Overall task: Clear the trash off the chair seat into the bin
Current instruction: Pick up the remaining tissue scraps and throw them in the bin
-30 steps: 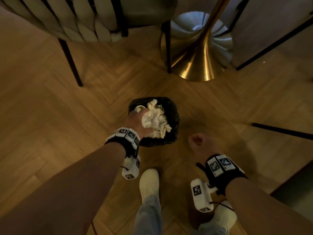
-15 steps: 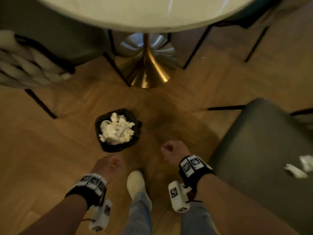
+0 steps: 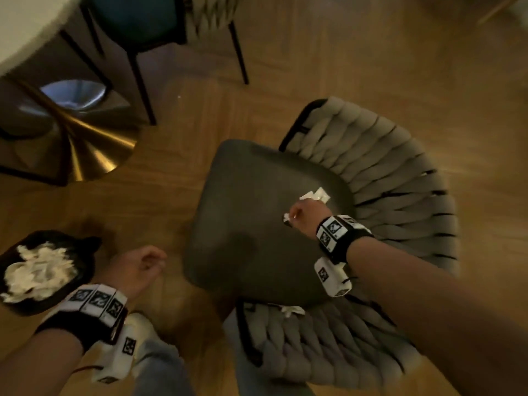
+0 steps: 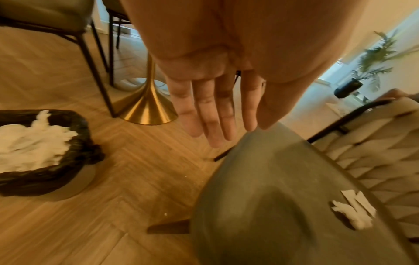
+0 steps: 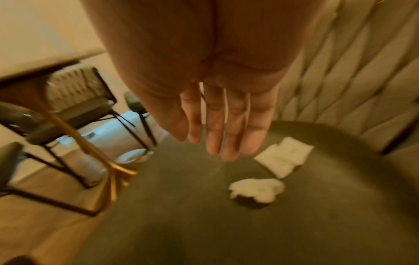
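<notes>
Your right hand [image 5: 217, 123] hangs above the chair seat [image 5: 181, 224] with its fingers straight and holding nothing. The crumpled tissue [image 5: 257, 190] lies just below your fingertips, and the flat wrapper [image 5: 283, 156] lies beside it. Your left hand [image 4: 217, 107] is flat and empty too, near the bin [image 4: 45, 172], which already holds white paper.

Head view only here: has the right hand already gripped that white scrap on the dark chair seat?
Observer: No. The right wrist view shows the right hand with straight fingers, holding nothing.
Operator: What lies under it?
Observer: Two pieces side by side: a crumpled white tissue wad and a flat folded white paper.
Operator: And the left hand?
Observer: In its wrist view the left hand is empty, fingers straight.
</notes>
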The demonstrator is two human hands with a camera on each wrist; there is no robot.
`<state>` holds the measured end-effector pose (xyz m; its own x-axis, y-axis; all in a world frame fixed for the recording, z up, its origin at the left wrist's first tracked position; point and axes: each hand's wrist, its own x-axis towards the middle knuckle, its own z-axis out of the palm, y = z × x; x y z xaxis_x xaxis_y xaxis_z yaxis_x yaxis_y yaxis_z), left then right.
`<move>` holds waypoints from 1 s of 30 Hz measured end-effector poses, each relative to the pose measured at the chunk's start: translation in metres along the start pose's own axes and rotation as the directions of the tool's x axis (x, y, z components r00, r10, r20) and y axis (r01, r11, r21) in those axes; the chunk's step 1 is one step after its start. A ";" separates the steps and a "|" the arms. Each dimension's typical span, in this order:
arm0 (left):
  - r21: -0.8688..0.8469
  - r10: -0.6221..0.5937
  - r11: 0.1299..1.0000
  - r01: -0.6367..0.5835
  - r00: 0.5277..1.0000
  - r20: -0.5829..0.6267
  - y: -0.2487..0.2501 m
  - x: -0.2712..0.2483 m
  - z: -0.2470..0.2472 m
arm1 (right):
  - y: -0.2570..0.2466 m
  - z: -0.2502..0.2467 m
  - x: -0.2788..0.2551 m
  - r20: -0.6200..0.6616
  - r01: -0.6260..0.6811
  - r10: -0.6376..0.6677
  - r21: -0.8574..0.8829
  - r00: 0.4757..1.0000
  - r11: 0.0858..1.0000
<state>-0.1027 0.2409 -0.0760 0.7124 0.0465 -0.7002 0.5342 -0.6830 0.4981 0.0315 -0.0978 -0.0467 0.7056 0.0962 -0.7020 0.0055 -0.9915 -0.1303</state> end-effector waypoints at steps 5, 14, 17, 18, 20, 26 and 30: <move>0.017 0.047 0.999 -0.048 0.997 0.067 0.073 0.035 0.048 | 0.107 0.011 0.060 -0.014 -0.194 0.194 -0.024 0.981 0.981; 0.059 0.027 0.998 -0.036 0.988 0.149 0.087 0.071 0.098 | 0.104 0.073 0.126 0.062 -0.132 0.125 0.121 0.990 0.984; 0.091 -0.014 0.996 -0.003 0.982 0.189 0.080 0.071 0.100 | 0.095 0.085 0.130 -0.003 -0.149 0.151 0.137 0.988 0.979; 0.107 -0.014 0.994 -0.006 0.982 0.190 0.080 0.071 0.100 | 0.093 0.087 0.129 -0.036 -0.130 0.136 0.131 0.990 0.983; 0.118 0.000 0.993 -0.021 0.985 0.175 0.085 0.072 0.102 | 0.092 0.089 0.127 -0.077 -0.071 0.079 0.106 0.994 0.992; 0.346 0.249 0.848 -0.402 0.878 0.410 0.123 0.071 0.146 | 0.101 0.090 0.114 -0.019 0.048 -0.048 0.025 0.999 0.999; 0.387 0.290 0.511 -0.768 0.577 0.763 0.156 0.074 0.219 | 0.112 0.083 0.114 -0.008 0.113 -0.113 0.077 0.994 0.991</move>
<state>-0.0665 -0.0216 -0.1618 0.2187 -0.7277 -0.6501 -0.4502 -0.6663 0.5944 0.0536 -0.1905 -0.1996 0.7064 0.2067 -0.6770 0.0308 -0.9645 -0.2623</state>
